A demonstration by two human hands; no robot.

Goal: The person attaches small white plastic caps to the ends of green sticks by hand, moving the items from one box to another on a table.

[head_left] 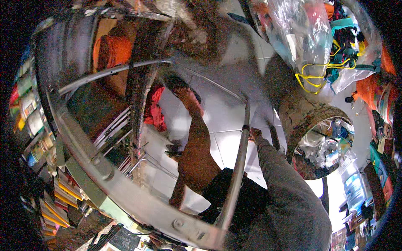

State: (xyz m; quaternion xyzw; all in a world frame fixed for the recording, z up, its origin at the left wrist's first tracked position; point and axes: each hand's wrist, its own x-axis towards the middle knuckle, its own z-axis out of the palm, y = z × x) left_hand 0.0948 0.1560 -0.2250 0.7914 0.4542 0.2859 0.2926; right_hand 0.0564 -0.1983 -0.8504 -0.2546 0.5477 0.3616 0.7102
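A silver tubular metal frame [238, 175] slants across the view, with a wide flat bar along its lower left side. A dark collar sits on its right tube. Just right of that collar is my right hand [254, 134], at the end of a grey sleeve, its fingers curled closed. Whether they grip the tube or a small thing beside it is hard to make out. My left hand does not appear. My bare leg [199, 138] shows through the frame, the foot in a dark sandal [193, 95] on the tiled floor.
A red cloth [155, 109] lies on the floor left of my foot. Farther left is an orange container [113, 51]. At right stands a worn round bin [295, 113] holding clear plastic. Above it hangs a clear plastic bag [299, 33] beside yellow cord [310, 83].
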